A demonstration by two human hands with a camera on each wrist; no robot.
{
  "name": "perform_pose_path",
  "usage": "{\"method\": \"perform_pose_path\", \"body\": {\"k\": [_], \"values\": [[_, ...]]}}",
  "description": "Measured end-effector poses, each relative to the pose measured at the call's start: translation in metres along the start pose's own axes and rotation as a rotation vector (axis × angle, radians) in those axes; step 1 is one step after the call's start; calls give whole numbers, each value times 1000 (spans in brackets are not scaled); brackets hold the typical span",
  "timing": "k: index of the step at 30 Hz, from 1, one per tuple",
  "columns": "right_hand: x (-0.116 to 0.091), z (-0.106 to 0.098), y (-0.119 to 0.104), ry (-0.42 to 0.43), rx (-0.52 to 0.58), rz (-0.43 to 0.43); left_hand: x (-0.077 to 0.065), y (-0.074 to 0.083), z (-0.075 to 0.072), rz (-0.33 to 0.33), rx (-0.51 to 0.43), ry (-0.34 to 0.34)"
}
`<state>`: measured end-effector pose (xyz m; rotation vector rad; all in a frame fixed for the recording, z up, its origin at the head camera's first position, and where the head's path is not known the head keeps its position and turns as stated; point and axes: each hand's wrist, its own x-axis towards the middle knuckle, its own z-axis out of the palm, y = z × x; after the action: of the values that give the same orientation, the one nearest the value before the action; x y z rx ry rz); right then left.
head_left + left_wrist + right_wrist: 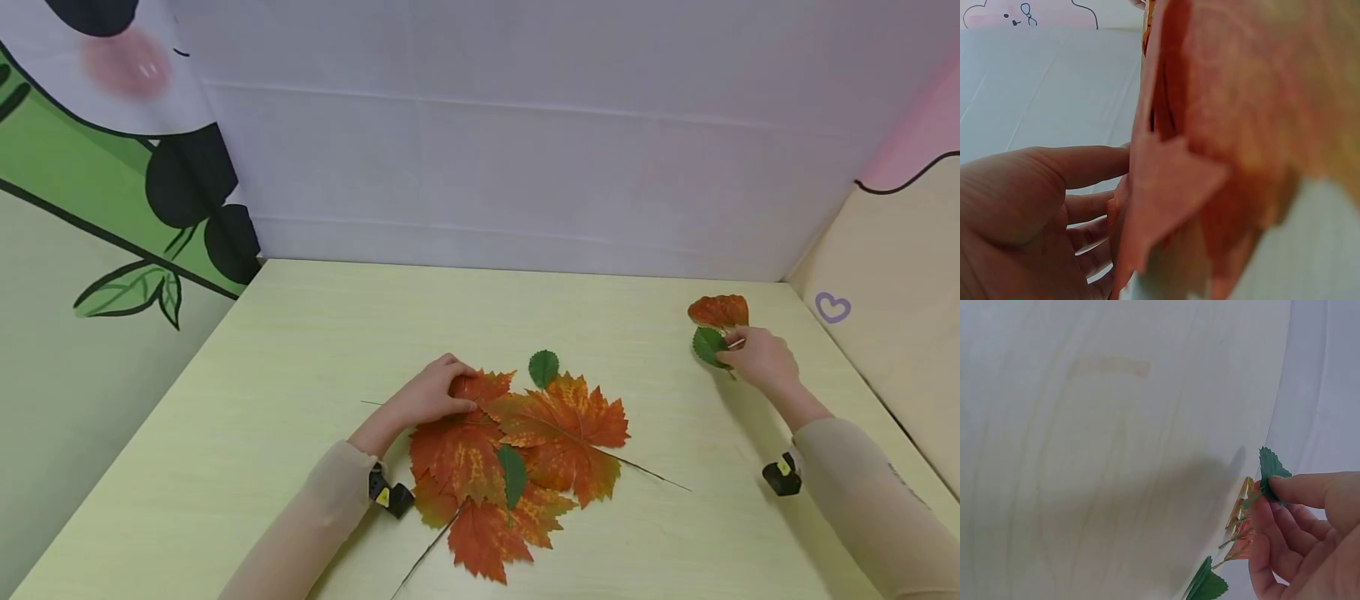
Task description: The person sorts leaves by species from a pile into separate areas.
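Note:
In the head view, my left hand [431, 392] rests on a pile of orange-red artificial maple leaves [457, 454]. Its thumb and fingertips touch a leaf [1175, 187], apart from each other in the left wrist view. On the far right of the table, my right hand [761, 360] pinches a small green leaf [1272, 472] between thumb and fingers. Just behind it lies a reddish-orange rounded leaf [718, 310]. Orange leaves [1241, 540] with stems and another green leaf [1207, 584] show below the right fingers in the right wrist view.
One green leaf [512, 477] lies on top of the maple pile. A second green leaf [543, 368] sits just behind it. Long thin stems [645, 471] stick out from the pile. The pale table [300, 333] meets a cloth backdrop [525, 167] and side panels.

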<state>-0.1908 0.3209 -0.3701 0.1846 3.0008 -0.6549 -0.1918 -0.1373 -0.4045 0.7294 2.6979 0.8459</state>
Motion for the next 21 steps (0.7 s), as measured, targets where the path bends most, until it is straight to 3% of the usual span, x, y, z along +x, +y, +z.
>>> {"method": "perform_pose_path", "body": {"k": [8,21], "values": [[-1,-3,16,14,-18,30,0,-1,2,-1,4,2],[-3,-11,32,2,-18,150,2,-2,2,-12,4,-2]]}}
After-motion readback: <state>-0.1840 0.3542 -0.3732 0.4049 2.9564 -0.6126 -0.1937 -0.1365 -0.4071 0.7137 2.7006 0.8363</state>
